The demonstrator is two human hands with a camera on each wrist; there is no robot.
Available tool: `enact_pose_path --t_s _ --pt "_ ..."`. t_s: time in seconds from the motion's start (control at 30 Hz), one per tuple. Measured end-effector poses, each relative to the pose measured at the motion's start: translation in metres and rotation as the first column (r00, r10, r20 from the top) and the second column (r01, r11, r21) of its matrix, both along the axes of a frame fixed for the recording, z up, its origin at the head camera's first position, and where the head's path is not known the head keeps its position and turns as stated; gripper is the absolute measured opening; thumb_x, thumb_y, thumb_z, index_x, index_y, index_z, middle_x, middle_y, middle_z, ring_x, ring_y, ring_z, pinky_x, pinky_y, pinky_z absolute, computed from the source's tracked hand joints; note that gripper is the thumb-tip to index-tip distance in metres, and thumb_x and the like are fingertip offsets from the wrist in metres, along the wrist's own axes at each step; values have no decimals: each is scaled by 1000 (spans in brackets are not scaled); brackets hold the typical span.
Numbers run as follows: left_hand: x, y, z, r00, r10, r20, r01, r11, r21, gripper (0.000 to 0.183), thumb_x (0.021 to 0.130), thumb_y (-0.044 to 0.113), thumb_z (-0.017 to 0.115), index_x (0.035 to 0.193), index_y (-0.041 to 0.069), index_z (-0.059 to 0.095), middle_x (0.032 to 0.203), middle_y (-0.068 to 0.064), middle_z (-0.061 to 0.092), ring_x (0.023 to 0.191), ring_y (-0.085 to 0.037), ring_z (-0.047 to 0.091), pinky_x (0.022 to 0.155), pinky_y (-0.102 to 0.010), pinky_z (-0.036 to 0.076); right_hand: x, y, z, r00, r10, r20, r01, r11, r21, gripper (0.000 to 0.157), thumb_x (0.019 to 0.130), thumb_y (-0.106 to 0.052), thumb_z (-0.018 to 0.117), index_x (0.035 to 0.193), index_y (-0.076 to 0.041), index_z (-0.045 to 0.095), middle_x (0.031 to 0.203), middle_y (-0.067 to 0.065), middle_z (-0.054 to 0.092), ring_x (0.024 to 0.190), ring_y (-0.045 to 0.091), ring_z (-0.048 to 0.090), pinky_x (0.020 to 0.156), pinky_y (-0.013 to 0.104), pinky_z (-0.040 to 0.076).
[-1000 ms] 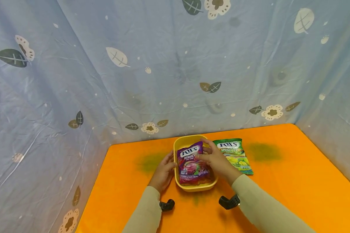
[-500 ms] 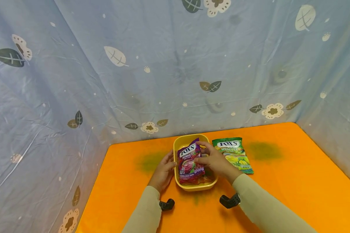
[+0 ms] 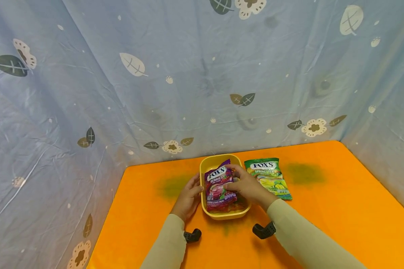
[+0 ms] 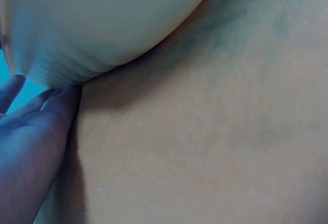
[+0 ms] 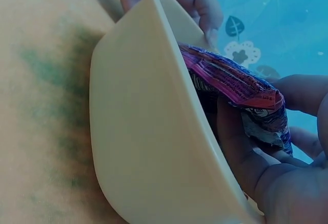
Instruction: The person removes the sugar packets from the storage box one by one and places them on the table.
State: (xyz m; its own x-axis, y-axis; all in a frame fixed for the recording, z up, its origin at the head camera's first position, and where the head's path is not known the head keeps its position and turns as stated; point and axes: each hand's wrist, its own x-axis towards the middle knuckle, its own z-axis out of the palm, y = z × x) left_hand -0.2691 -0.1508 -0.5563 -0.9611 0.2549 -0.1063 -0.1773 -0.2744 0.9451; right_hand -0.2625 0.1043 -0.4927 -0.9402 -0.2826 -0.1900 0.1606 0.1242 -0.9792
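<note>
A purple FOX'S Berries candy bag (image 3: 219,190) leans at a tilt inside a yellow plastic basin (image 3: 226,216). My right hand (image 3: 250,188) pinches the bag's right edge, thumb on the printed front and fingers behind, as the right wrist view shows with the bag's folded side (image 5: 236,78). My left hand (image 3: 187,198) grips the basin's left side, thumb at the rim and fingers along the outer wall. In the left wrist view, my left fingers touch the basin's outside (image 4: 102,24) low down. Something orange-brown and shiny shows under the bag, its kind unclear.
A green FOX'S Spring Tea candy bag (image 3: 269,179) lies flat to the right of the basin, near my right forearm. The orange-covered table (image 3: 148,224) meets a blue patterned curtain (image 3: 188,93) at the back and both sides.
The purple candy bag has turned and shifted slightly left in the basin, baring more of what lies under its right side. My left hand and the green bag stay in place.
</note>
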Motion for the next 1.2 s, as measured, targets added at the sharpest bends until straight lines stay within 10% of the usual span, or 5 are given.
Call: enact_pose_path --t_s 1.2 --pt "0 0 0 1000 6 11 -6 1000 -5 74 102 6 62 171 6 34 170 -20 39 152 -38 42 119 -46 42 4 6 -4 998 -35 -53 29 994 -108 68 103 -1 72 164 -9 43 162 27 43 146 47 44 107 52 54"
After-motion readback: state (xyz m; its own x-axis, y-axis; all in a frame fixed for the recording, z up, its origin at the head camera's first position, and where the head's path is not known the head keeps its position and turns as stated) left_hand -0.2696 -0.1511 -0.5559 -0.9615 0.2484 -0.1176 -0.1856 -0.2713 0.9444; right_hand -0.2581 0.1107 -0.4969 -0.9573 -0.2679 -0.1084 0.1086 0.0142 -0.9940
